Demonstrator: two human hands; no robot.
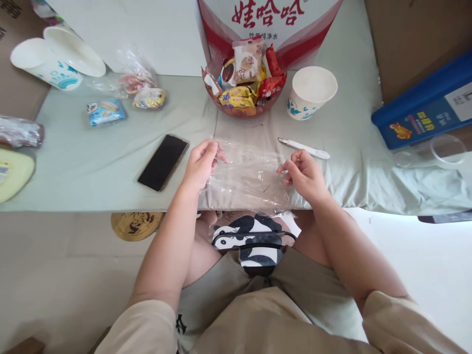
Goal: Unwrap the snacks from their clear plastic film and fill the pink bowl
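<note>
A clear plastic bag is spread between my two hands at the front edge of the cloth-covered table. My left hand pinches its left side between thumb and fingers. On the right side, my right hand has curled fingers closed on the plastic. Just beyond that hand lies a white utility knife, apart from the fingers. A black phone rests flat to the left of my left hand. Farther back stands a reddish bowl filled with wrapped snacks.
A paper cup stands right of the bowl; two more cups lie at the back left near small wrapped packs. A white and red carton stands behind. At the right are a blue box and a clear plastic cup.
</note>
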